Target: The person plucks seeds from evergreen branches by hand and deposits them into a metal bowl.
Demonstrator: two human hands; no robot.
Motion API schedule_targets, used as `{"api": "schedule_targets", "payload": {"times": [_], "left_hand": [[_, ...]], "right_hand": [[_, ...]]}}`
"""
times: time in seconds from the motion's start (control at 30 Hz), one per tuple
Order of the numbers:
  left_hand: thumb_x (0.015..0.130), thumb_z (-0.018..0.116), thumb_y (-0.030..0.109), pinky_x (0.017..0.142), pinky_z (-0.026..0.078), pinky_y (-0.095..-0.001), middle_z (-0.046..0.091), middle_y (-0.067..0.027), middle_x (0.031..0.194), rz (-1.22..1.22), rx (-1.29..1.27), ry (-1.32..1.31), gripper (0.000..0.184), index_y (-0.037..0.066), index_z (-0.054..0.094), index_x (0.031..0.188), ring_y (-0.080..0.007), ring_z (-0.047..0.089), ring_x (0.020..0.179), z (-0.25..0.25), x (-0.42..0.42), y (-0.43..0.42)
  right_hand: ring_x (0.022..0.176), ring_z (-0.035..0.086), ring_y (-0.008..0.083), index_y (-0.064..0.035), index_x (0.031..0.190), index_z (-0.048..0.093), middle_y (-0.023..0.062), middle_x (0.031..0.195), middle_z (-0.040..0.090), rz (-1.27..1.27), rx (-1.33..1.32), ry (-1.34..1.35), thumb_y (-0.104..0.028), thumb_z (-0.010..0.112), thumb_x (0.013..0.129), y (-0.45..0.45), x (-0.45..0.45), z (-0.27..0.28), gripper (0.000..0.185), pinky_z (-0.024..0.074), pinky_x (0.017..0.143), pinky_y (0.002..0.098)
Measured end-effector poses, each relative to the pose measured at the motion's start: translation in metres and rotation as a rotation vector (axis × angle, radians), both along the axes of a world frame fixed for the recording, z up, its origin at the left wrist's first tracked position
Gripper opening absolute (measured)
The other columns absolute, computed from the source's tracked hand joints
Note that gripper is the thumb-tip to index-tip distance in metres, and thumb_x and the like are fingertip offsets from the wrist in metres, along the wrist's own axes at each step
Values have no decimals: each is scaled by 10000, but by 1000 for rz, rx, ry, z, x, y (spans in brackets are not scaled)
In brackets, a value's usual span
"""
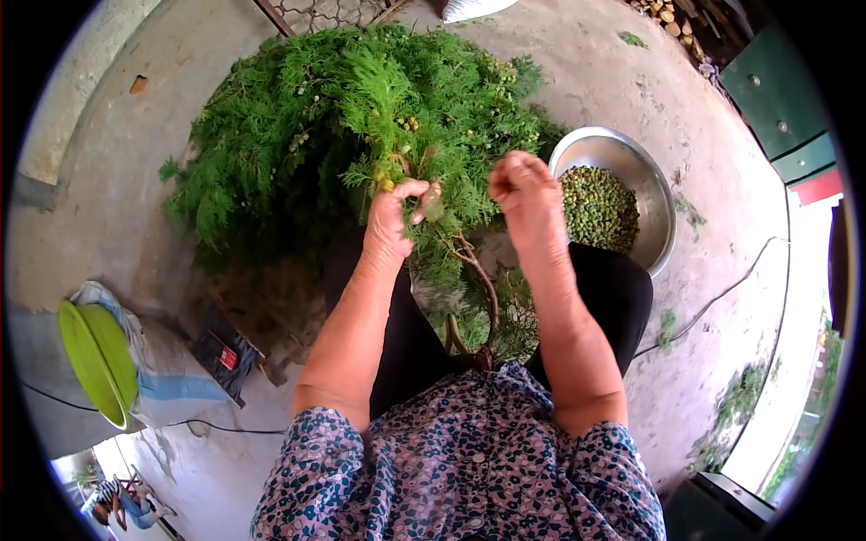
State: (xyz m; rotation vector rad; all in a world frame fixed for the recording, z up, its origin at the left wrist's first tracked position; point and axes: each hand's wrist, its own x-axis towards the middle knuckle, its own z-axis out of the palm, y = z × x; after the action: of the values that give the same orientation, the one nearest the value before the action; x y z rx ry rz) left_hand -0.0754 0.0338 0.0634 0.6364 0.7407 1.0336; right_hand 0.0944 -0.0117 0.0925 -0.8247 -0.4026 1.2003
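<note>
Head view: leafy green sprig [382,113] in the left hand [391,215].

From the head, a close view is taken forward and down, over the left hand [393,216] and right hand [530,194], to the concrete floor [713,216].

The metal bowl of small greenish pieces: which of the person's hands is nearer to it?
The right hand. It is beside the metal bowl's left rim, while the left hand is farther left, at the green foliage.
</note>
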Motion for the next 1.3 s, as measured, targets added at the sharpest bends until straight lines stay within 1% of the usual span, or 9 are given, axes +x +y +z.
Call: {"api": "schedule_targets", "payload": {"times": [0.2, 0.27, 0.3, 0.4, 0.63, 0.8, 1.07, 1.1, 1.3], "left_hand": [[731, 479, 138, 497, 348, -308, 486, -82, 493, -200, -24, -255, 194, -32, 548, 671, -131, 341, 361, 7, -8, 7], [732, 482, 163, 486, 346, -300, 471, -76, 464, -283, -61, -280, 227, -48, 565, 745, -128, 333, 349, 6, -8, 9], [741, 442, 218, 479, 267, -277, 338, 6, 442, -241, -31, -121, 514, -54, 450, 1177, -113, 249, 356, 16, -2, 4], [741, 456, 227, 488, 278, -278, 372, 3, 462, -299, 12, -174, 504, -37, 463, 1170, -108, 267, 356, 21, 2, 3], [829, 451, 296, 487, 300, -277, 429, -18, 488, -385, 6, -96, 436, -25, 494, 1120, -97, 295, 344, 40, 32, 16], [824, 478, 290, 465, 298, -287, 393, -31, 431, -321, -56, 55, 266, 41, 519, 908, -119, 292, 336, 52, 65, 31], [799, 514, 206, 368, 281, -248, 497, -76, 551, -326, 104, 309, 236, 18, 525, 941, -124, 368, 358, 39, 84, 70], [805, 557, 194, 354, 294, -199, 556, -127, 989, -368, 23, 276, 356, -30, 506, 1076, -120, 485, 486, 46, 81, 70], [830, 536, 229, 384, 322, -198, 585, -67, 853, -415, 65, 315, 269, 26, 572, 1003, -86, 471, 499, 35, 80, 80]], "right_hand": [[819, 508, 223, 104, 1000, 425, 167, 941, 459, -445, -254, 220, -47, 444, 878, -4, 81, -8, 195, 503, 761, 333], [943, 492, 260, 150, 1085, 372, 207, 1051, 430, -597, -217, 217, -53, 432, 888, -10, 98, 4, 289, 496, 818, 358], [1026, 460, 281, 159, 1143, 334, 226, 1130, 407, -553, -125, 95, -85, 427, 900, -13, 120, -11, 357, 486, 853, 374], [1014, 463, 278, 138, 1146, 373, 200, 1200, 376, -798, -160, 119, -105, 413, 906, -17, 143, -2, 344, 463, 902, 369], [694, 565, 167, 52, 971, 574, 105, 820, 590, -291, 34, -331, 22, 506, 825, -5, 132, 25, 164, 470, 612, 247], [592, 537, 142, -9, 894, 592, 63, 732, 579, -6, 164, 254, -30, 558, 829, 25, 91, 54, 76, 444, 502, 243], [735, 581, 288, -15, 895, 615, 131, 816, 571, -56, 117, -1406, -70, 637, 712, 79, 55, 42, 192, 456, 658, 363], [738, 567, 336, -12, 864, 613, 157, 790, 560, -75, 121, -1338, -65, 643, 691, 84, 53, 38, 183, 452, 655, 386], [684, 555, 330, 9, 772, 577, 150, 741, 553, -90, 99, -1360, -22, 617, 704, 95, 53, 13, 85, 448, 605, 374]]}}
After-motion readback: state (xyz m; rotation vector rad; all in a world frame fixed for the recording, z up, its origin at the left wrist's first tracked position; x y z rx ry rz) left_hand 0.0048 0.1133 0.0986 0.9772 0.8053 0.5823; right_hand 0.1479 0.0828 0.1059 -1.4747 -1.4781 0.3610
